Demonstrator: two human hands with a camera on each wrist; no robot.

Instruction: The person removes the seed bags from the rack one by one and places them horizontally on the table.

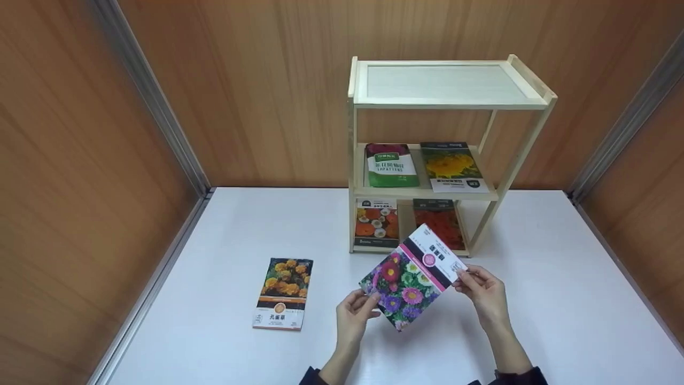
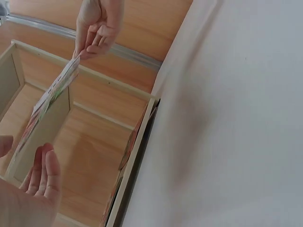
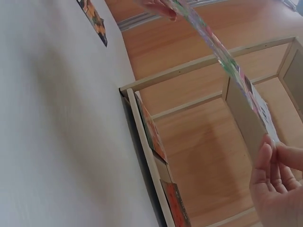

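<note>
Four seed packets already sit in the wooden rack [image 1: 368, 107] at upper centre. A fifth — the aster packet [image 1: 411, 278] — hangs mid-frame over the table [image 1: 534, 299], pinched at opposite edges by left hand [image 1: 352, 315] and right hand [image 1: 483, 294]. Unshelved too, I'd judge, is the marigold packet [image 1: 283, 293] lying flat at lower left.

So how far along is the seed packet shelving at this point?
Four packets already lie on the wooden shelf: two on its middle level, two on its bottom level. In hand: both hands hold the pink-banded flower packet above the table. Left: the marigold packet on the table; the top level holds nothing.
</note>
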